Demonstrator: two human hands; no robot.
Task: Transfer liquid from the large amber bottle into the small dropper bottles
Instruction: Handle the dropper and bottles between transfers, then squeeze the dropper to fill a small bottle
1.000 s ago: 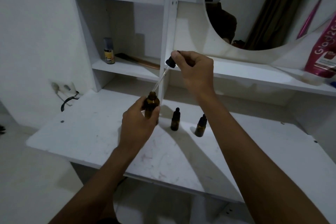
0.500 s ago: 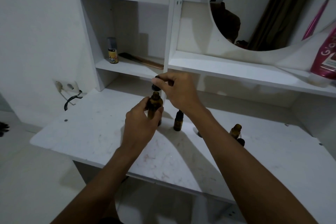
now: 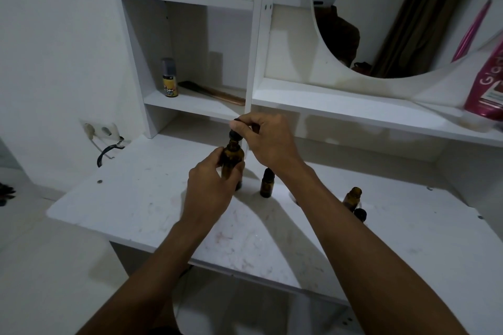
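- Standing upright at the far middle of the table (image 3: 130,198), the big bottle (image 3: 231,156) is where the work is now. I judge the task to be somewhere in the middle, not at the end.
- Left hand (image 3: 209,190): its fingers are curled round the body of the big bottle and hold it steady on the table.
- Right hand (image 3: 272,141): thumb and fingers pinch the black dropper (image 3: 234,134), which sits at the mouth of the big bottle. The glass tube is not seen, so it is probably inside the neck. Whether it is drawing liquid or being put back, I cannot tell.
- Open bottle (image 3: 353,196): it stands to the right, well apart from the big one and close to the right forearm. It has no top, so it seems to be the one now in filling. How full it is I cannot see.
- Capped bottle (image 3: 267,182): it stands just right of the big bottle, closed. Done or not yet begun, the dark glass does not show.
- Cap (image 3: 360,213): it lies just near the open bottle and must be screwed on later.
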